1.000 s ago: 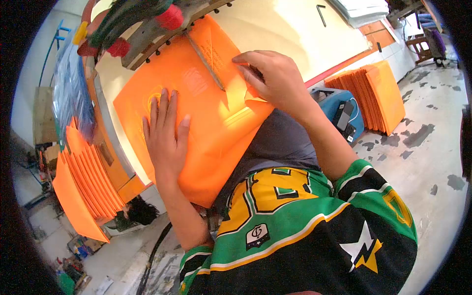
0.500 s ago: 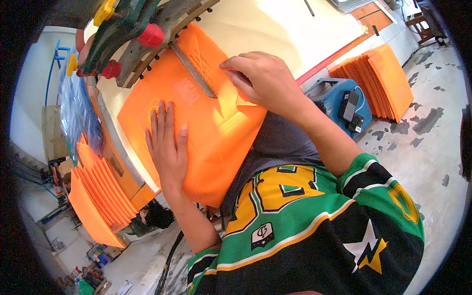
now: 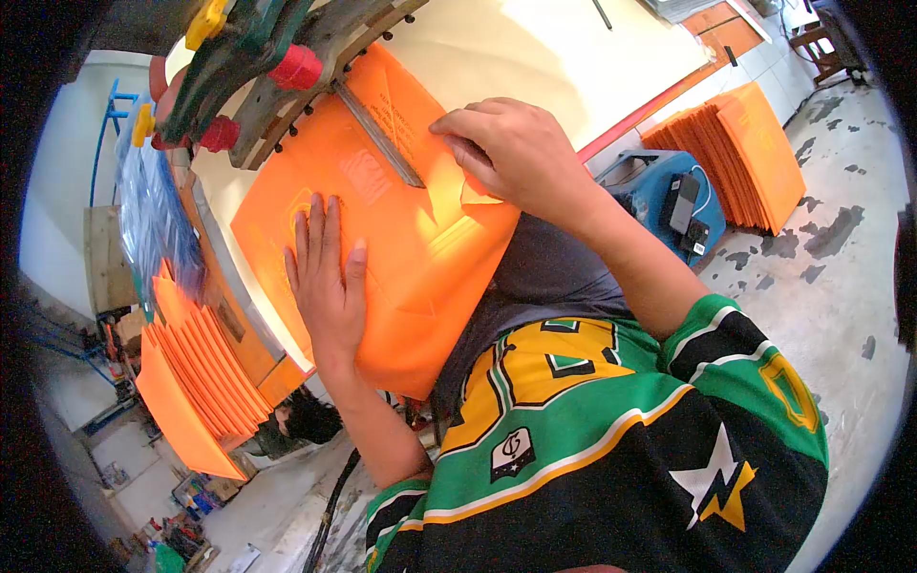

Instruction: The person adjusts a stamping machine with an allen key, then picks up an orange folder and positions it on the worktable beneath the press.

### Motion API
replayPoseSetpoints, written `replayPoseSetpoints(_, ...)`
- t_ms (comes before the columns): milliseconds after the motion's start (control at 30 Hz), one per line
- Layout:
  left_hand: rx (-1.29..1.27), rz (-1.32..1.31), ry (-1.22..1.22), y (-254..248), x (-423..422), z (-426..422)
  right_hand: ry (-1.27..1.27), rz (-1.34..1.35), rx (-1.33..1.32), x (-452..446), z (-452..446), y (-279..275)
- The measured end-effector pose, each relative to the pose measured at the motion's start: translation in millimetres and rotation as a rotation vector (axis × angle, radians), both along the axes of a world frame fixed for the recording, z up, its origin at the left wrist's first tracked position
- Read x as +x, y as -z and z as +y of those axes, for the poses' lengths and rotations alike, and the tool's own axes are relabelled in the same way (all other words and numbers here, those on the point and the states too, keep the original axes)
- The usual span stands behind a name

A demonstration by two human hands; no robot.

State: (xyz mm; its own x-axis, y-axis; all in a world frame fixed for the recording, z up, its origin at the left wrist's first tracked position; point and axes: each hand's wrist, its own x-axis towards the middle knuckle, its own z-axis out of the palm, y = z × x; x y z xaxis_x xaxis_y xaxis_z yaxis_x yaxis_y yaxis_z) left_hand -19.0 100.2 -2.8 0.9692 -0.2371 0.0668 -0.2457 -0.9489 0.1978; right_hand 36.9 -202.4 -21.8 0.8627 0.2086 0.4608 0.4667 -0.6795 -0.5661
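A: Hands?
B: Working apart. Left hand [image 3: 330, 301] is resting flat, fingers spread, on the orange piece [image 3: 401, 248]. Right hand [image 3: 516, 158] is curling over its right side by a folded flap [image 3: 478, 194]; can't tell whether it's pinching.
A: And the piece?
B: Lying over the pale desk [image 3: 478, 53], near edge reaching the dark trousers [image 3: 535, 267]. A dark strip [image 3: 380, 137] is crossing it beside some print [image 3: 394, 113].
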Motion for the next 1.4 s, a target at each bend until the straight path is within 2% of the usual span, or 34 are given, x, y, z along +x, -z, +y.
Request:
replayPoseSetpoints(733,0.02,-0.004,-0.002,3,-1,3,-0.011,-0.049,0.052,0,2,4)
replayPoseSetpoints(1400,-0.039,-0.065,-0.044,2,-5,1,-0.039,0.026,0.025,1,1,-7)
